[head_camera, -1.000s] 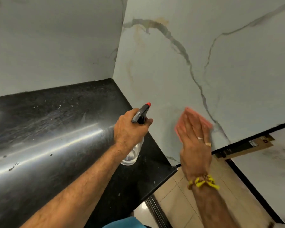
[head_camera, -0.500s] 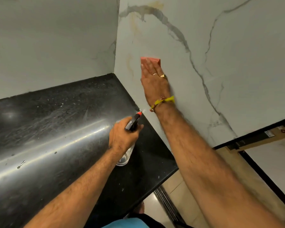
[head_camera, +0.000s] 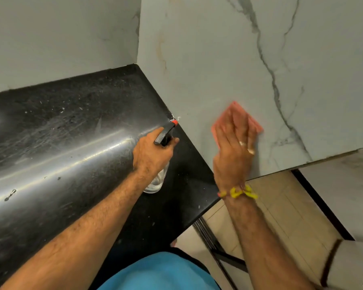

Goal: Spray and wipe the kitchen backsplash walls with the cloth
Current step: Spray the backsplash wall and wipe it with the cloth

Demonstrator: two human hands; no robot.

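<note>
A person wipes a marble-patterned backsplash wall [head_camera: 208,59] with a pink cloth [head_camera: 254,124].

The right hand [head_camera: 235,147] presses the cloth flat against the wall, fingers extended and close together, low near the wall's bottom edge. The left hand [head_camera: 151,155] is wrapped around a clear spray bottle [head_camera: 157,183] above the black countertop [head_camera: 71,132], its red nozzle pointing toward the wall.
</note>
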